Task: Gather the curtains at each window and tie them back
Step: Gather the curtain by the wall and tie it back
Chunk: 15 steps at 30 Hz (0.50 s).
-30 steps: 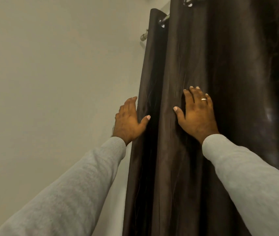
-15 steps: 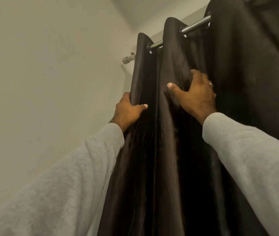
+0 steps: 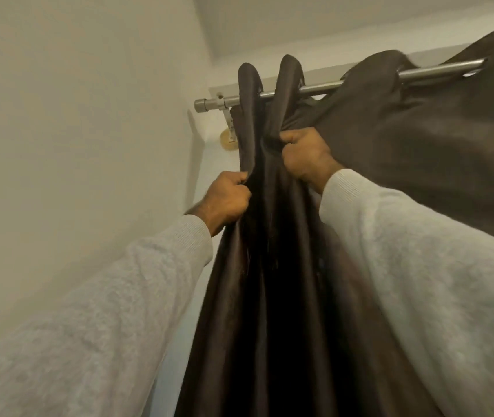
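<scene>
head view: only one camera.
curtain (image 3: pixel 284 266): dark, hangs from the rod (image 3: pixel 324 88) by its left end, near the wall (image 3: pixel 74 115); folds bunched there, rest spread out along the rod to the right.
why held: both hands clamp folds high up, likely to slide the eyelets together before tying back.
left hand (image 3: pixel 227 200): fist gripping the outer edge fold, arm raised.
right hand (image 3: pixel 306 155): higher, fist gripping an inner fold, arm raised.
tie-back: none visible; not yet tied.
</scene>
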{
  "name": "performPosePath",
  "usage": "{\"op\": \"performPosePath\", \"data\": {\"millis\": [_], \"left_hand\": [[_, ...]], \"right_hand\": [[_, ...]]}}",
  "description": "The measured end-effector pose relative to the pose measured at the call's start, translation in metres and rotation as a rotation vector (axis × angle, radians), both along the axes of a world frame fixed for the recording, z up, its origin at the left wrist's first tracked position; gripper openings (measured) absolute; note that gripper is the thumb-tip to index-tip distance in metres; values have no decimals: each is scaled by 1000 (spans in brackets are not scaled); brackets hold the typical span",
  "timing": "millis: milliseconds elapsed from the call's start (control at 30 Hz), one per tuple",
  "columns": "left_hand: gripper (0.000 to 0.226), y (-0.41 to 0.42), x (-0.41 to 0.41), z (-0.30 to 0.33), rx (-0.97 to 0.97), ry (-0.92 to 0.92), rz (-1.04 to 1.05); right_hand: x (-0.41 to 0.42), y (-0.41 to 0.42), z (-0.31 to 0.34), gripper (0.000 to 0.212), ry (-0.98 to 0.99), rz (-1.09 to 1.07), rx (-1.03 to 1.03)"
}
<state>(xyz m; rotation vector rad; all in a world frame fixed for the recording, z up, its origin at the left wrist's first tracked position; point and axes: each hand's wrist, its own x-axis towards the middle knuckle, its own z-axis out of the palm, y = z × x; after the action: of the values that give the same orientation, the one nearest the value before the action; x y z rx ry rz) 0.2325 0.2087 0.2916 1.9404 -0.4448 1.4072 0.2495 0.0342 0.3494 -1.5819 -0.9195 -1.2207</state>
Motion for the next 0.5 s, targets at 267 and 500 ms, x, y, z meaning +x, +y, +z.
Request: {"op": "performPosePath", "data": {"millis": [267,500], "left_hand": [[31,-6,-5,25,30,0,-173],[62,-8,-14,48,-115,-139,-278]], "right_hand": [[-16,-57,14,35,-104,-209,89],[20,-123,6,94,54,-730,364]]}}
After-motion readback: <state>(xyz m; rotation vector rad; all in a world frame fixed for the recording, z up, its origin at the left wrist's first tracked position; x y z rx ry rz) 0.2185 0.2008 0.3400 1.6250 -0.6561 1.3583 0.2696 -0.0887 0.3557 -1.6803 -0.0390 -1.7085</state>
